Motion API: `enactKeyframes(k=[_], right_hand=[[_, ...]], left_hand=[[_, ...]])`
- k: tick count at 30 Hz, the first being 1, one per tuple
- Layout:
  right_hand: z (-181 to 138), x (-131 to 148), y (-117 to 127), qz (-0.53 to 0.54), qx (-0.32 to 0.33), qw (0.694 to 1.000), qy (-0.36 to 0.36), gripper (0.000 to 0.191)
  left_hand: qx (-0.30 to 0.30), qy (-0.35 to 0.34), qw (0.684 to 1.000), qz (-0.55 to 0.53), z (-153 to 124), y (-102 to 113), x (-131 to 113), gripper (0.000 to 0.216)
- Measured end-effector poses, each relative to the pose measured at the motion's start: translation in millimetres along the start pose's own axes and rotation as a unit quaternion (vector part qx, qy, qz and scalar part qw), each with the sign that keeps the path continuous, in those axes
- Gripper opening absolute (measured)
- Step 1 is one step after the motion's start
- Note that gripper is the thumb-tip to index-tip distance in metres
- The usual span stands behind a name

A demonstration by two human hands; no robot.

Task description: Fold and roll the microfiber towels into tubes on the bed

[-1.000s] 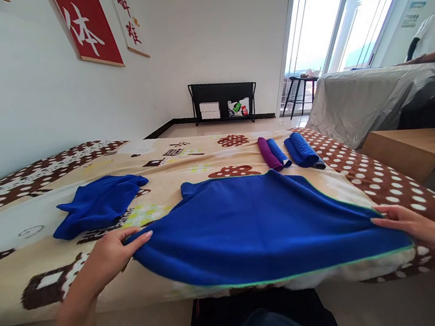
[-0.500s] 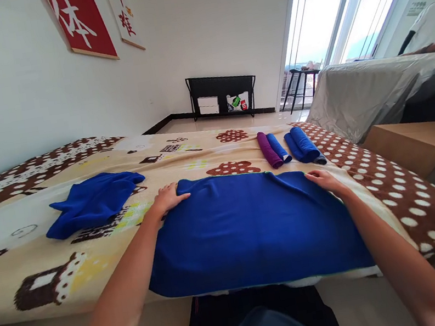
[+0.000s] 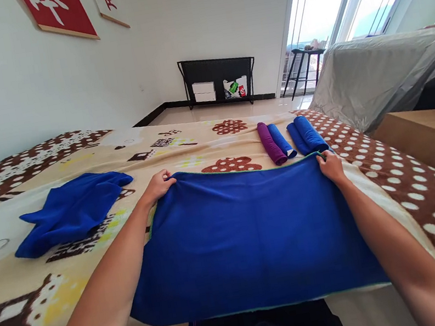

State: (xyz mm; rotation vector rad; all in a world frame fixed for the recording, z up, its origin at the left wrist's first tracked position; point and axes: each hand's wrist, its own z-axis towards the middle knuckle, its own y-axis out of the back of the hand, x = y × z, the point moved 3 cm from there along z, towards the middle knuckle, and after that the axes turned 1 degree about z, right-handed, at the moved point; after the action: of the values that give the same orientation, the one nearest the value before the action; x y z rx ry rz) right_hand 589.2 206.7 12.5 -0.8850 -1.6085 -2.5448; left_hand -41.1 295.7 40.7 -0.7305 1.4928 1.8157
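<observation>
A blue towel (image 3: pixel 249 230) with a green-stitched edge is spread out in front of me, its near edge at the bed's front side. My left hand (image 3: pixel 160 186) pinches its far left corner. At the far right corner, my right hand (image 3: pixel 330 165) grips the same towel, and the far edge runs nearly straight between both hands. To the left lies a crumpled blue towel (image 3: pixel 74 206), apart from my hands. Beyond my right hand rest a rolled purple towel (image 3: pixel 271 143), a thin blue roll (image 3: pixel 281 140) beside it, and thicker blue rolls (image 3: pixel 309 134).
The bed carries a cream and brown patterned blanket (image 3: pixel 194 150). On the right are a cardboard box (image 3: pixel 425 134) and furniture under a plastic sheet (image 3: pixel 385 68). A black rack (image 3: pixel 219 82) stands by the back wall, with a black stool (image 3: pixel 304 68) near the glass door.
Both hands have closed on the towel's far corners. The far edge is now pulled straighter and wider, and its folds have smoothed. My view has shifted slightly.
</observation>
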Motion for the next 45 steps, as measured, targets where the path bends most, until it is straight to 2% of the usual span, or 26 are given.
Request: enactKeyframes(k=[4, 9, 14, 20, 25, 28, 32, 35, 37, 39, 43, 45], right_hand=[[2, 2, -10, -0.037, 0.014, 0.999, 0.013, 0.034], [12, 12, -13, -0.083, 0.005, 0.996, 0.019, 0.042], [10, 15, -21, -0.129, 0.025, 0.991, 0.029, 0.044], [9, 8, -20, -0.174, 0.053, 0.983, 0.025, 0.036], [6, 9, -16, -0.197, 0.028, 0.98, 0.011, 0.041], [2, 13, -15, -0.206, -0.002, 0.978, 0.001, 0.047], [-3, 19, -9, -0.206, -0.001, 0.979, 0.002, 0.038], [-12, 32, 5, -0.197, -0.027, 0.98, 0.024, 0.038], [-24, 52, 12, -0.185, -0.046, 0.98, 0.066, 0.042], [-42, 82, 12, -0.167, -0.042, 0.977, 0.128, 0.045], [-88, 163, -19, -0.119, 0.027, 0.953, 0.277, 0.046], [-109, 195, -41, -0.096, 0.082, 0.931, 0.341, 0.047]], left_hand=[[-0.029, 0.018, 0.999, -0.037, 7, -2, 5, 0.036], [-0.07, 0.003, 0.997, -0.037, 23, 10, 5, 0.034], [-0.11, 0.006, 0.994, 0.016, 29, 15, 14, 0.026], [-0.101, 0.049, 0.987, 0.115, 21, 12, 28, 0.022], [-0.103, 0.064, 0.97, 0.209, 28, 12, 22, 0.014], [-0.113, 0.065, 0.957, 0.259, 27, 8, 16, 0.017], [-0.111, 0.054, 0.94, 0.319, 11, 2, 8, 0.019], [-0.121, 0.03, 0.926, 0.356, -4, -2, -8, 0.03], [-0.109, -0.011, 0.923, 0.37, -12, -13, -27, 0.039], [-0.053, -0.078, 0.924, 0.37, -21, -40, -53, 0.044], [0.108, -0.224, 0.904, 0.349, -49, -128, -110, 0.05], [0.154, -0.253, 0.891, 0.345, -62, -168, -129, 0.054]])
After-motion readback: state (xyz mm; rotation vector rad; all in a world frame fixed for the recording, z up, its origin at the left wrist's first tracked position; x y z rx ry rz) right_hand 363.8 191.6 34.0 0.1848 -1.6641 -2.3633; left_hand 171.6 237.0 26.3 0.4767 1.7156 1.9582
